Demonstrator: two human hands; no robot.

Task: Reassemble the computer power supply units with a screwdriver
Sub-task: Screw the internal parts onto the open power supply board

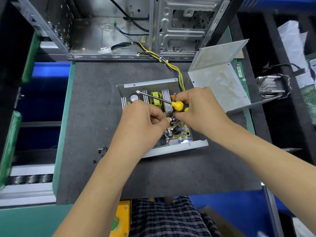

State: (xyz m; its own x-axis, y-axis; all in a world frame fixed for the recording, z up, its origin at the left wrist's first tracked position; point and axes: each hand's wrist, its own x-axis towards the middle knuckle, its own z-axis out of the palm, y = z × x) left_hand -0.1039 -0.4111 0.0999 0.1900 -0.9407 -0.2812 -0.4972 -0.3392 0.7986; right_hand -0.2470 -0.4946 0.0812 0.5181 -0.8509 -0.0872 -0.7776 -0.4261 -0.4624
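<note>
No legible text, seemingly.

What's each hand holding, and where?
Right hand: screwdriver, by its yellow-black handle. Left hand: fingers pinched over the power supply board; what they hold cannot be told.

We see bright, even overhead light, soft shadows (centre sharp); wide-angle bending and blur at edges.
</note>
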